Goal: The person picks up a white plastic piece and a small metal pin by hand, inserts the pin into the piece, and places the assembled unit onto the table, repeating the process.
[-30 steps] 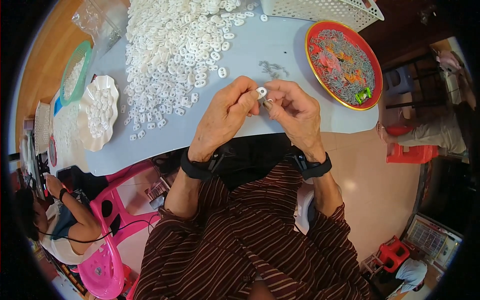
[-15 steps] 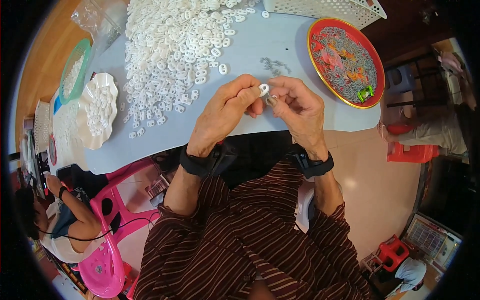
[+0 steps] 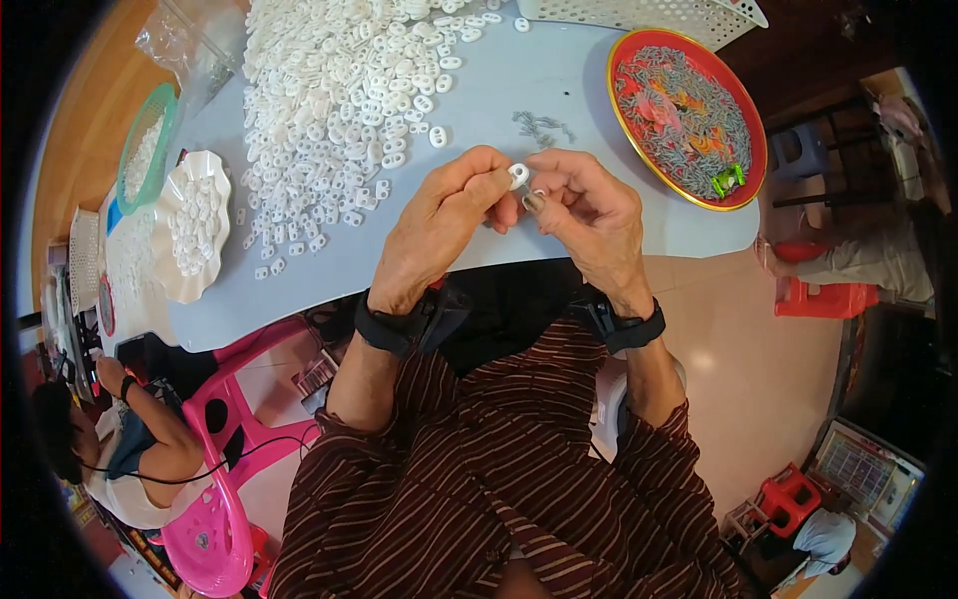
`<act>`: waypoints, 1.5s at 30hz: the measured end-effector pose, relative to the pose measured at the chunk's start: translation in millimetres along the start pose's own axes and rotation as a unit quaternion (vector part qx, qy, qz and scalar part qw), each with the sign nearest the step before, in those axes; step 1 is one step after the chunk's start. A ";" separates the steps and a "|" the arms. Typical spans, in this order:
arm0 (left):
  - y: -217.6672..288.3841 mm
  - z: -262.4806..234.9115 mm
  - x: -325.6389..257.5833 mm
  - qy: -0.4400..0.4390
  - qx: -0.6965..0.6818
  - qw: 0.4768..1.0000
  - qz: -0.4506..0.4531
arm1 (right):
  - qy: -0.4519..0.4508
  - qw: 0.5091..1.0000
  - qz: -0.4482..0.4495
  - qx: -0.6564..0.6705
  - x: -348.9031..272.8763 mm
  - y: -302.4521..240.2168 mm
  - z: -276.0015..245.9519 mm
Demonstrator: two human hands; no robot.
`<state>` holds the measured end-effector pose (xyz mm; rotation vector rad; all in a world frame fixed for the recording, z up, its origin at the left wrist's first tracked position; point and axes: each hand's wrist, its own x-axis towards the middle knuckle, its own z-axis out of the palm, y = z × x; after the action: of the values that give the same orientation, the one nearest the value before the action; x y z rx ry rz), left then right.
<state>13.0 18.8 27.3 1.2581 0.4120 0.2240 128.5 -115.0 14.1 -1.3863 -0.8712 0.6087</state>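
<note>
Between thumb and forefinger, my left hand point(image 3: 449, 215) pinches a small white oval piece with holes point(image 3: 518, 176) above the table's near edge. Close against it is my right hand point(image 3: 591, 215), thumb and fingers pinched together just right of the piece. A thin greyish sliver shows near those fingertips, too small to make out. Just beyond the hands lies a small group of grey screw-like pieces point(image 3: 540, 128). A big heap of the same white two-holed pieces point(image 3: 334, 110) spreads over the table to the left.
At right stands a red gold-rimmed tray point(image 3: 617, 95) of grey screw-like pieces. A white scalloped dish point(image 3: 215, 165) and a green basket point(image 3: 168, 100) hold white pieces at left. A white perforated basket point(image 3: 679, 20) is at the back. Another person point(image 3: 150, 439) sits at lower left.
My right fingertips have come slightly closer to the white piece in my left hand. The whole view has shifted a little; the left hand keeps its pinch.
</note>
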 end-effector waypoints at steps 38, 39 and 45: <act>-2.4 8.6 -2.8 0.026 0.178 0.971 0.155 | 0.003 1.000 -0.012 0.015 0.2 -2.5 1.8; -4.3 11.3 -2.8 0.028 0.186 0.970 0.154 | 0.002 0.999 -0.016 0.032 0.2 0.5 1.4; -4.0 14.7 -2.2 0.039 0.203 0.970 0.128 | 0.015 0.998 -0.018 0.057 -0.5 4.9 2.8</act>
<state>16.9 4.0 27.5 1.7125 0.3726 0.4258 126.5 -113.2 9.0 -1.2726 -0.8226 0.5993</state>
